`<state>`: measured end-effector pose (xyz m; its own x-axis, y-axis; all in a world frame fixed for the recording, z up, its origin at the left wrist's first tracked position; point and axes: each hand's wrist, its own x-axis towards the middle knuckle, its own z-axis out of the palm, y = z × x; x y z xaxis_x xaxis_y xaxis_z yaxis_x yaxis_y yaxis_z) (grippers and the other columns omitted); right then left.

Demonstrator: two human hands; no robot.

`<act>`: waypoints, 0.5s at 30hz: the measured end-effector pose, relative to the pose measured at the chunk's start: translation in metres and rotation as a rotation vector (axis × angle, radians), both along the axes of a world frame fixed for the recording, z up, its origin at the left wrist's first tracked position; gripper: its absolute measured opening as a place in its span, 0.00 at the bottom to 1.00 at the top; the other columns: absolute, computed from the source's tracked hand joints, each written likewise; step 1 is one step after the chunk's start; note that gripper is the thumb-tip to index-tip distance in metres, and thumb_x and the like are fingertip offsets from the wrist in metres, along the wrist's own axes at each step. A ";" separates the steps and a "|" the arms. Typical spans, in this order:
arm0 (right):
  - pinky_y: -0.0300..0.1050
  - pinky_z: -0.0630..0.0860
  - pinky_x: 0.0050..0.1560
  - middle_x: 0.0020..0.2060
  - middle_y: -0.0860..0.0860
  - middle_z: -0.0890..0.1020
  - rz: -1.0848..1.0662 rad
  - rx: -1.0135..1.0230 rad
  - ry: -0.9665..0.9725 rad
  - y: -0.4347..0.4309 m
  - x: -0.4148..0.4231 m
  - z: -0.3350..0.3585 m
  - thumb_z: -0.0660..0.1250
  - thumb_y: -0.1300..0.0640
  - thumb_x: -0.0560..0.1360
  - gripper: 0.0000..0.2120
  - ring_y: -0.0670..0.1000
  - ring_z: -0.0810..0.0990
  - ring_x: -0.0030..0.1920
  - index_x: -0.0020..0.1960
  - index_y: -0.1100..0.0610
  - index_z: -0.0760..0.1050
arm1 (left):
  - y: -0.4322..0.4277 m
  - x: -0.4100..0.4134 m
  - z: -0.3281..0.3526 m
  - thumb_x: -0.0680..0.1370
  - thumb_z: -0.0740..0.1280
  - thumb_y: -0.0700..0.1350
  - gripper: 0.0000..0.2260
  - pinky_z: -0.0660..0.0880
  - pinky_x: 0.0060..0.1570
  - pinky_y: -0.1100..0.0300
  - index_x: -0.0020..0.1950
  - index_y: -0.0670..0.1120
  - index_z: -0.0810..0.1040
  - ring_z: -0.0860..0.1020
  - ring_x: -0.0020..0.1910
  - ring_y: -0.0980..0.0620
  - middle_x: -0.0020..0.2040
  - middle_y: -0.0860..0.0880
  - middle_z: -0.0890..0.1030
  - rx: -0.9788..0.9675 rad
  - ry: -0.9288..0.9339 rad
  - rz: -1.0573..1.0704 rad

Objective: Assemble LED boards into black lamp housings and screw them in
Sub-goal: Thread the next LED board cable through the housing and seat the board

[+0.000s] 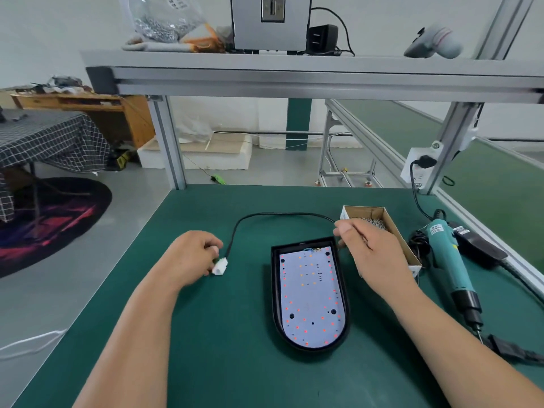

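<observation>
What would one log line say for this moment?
LED board in housing | left hand holds white connector | right hand at screw box

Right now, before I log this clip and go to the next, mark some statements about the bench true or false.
1. The LED board lies inside the black housing. True.
2. The left hand holds the electric screwdriver. False: it pinches the white connector at the cable's end; the screwdriver lies on the green mat, untouched.
3. The cardboard box stands to the right of the housing. True.
4. The cardboard box is empty. False: metal screws show in it.
5. The screwdriver lies between the housing and the box. False: it lies to the right of the box.
</observation>
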<state>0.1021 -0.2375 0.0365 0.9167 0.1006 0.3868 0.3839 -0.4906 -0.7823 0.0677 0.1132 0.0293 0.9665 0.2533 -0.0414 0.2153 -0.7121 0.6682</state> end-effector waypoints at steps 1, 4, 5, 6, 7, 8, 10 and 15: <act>0.50 0.79 0.55 0.45 0.45 0.86 -0.009 0.033 0.006 -0.001 0.000 0.002 0.61 0.37 0.82 0.13 0.48 0.83 0.47 0.53 0.40 0.82 | 0.000 0.000 0.001 0.81 0.65 0.37 0.12 0.82 0.38 0.58 0.49 0.51 0.84 0.83 0.33 0.57 0.43 0.49 0.86 -0.039 0.011 0.003; 0.49 0.79 0.51 0.47 0.41 0.86 -0.034 0.094 -0.006 -0.007 0.001 0.008 0.63 0.45 0.85 0.11 0.45 0.84 0.46 0.52 0.43 0.84 | -0.001 0.000 0.002 0.80 0.65 0.35 0.12 0.84 0.42 0.53 0.49 0.51 0.84 0.83 0.32 0.53 0.39 0.48 0.86 -0.060 0.027 0.017; 0.48 0.79 0.52 0.48 0.40 0.87 -0.036 0.116 -0.004 -0.008 0.001 0.010 0.63 0.47 0.85 0.10 0.45 0.85 0.47 0.53 0.44 0.84 | -0.001 0.000 0.002 0.80 0.65 0.36 0.12 0.84 0.43 0.53 0.49 0.52 0.83 0.84 0.31 0.53 0.38 0.50 0.85 -0.048 0.033 0.019; 0.48 0.80 0.53 0.49 0.40 0.87 -0.036 0.133 0.000 -0.010 0.002 0.011 0.63 0.48 0.85 0.10 0.44 0.85 0.47 0.53 0.44 0.84 | -0.001 -0.001 0.003 0.79 0.65 0.36 0.12 0.83 0.43 0.55 0.49 0.53 0.83 0.84 0.31 0.53 0.37 0.51 0.85 -0.039 0.037 0.020; 0.49 0.80 0.53 0.49 0.41 0.87 -0.035 0.145 0.007 -0.011 0.002 0.012 0.63 0.49 0.85 0.10 0.45 0.85 0.47 0.53 0.44 0.84 | -0.003 -0.002 0.004 0.78 0.67 0.37 0.11 0.82 0.43 0.56 0.49 0.53 0.83 0.84 0.31 0.53 0.37 0.53 0.85 -0.038 0.039 0.018; 0.49 0.81 0.53 0.48 0.42 0.87 -0.035 0.156 0.011 -0.013 0.003 0.013 0.64 0.50 0.85 0.10 0.45 0.85 0.46 0.52 0.44 0.84 | -0.004 -0.003 0.006 0.78 0.68 0.38 0.10 0.82 0.44 0.55 0.49 0.54 0.83 0.85 0.33 0.53 0.39 0.53 0.85 -0.028 0.041 0.008; 0.49 0.81 0.51 0.46 0.45 0.87 -0.042 0.170 0.005 -0.018 0.004 0.015 0.65 0.52 0.84 0.10 0.46 0.84 0.43 0.51 0.43 0.85 | -0.009 -0.003 0.008 0.76 0.73 0.42 0.07 0.82 0.49 0.54 0.48 0.56 0.84 0.84 0.41 0.53 0.43 0.55 0.85 0.051 0.043 -0.034; 0.45 0.80 0.43 0.47 0.47 0.89 -0.113 0.306 -0.040 -0.047 0.008 0.044 0.67 0.52 0.79 0.10 0.50 0.85 0.42 0.54 0.45 0.85 | -0.016 0.000 0.006 0.77 0.73 0.46 0.05 0.81 0.46 0.53 0.45 0.57 0.84 0.82 0.44 0.55 0.42 0.58 0.84 0.202 0.047 -0.033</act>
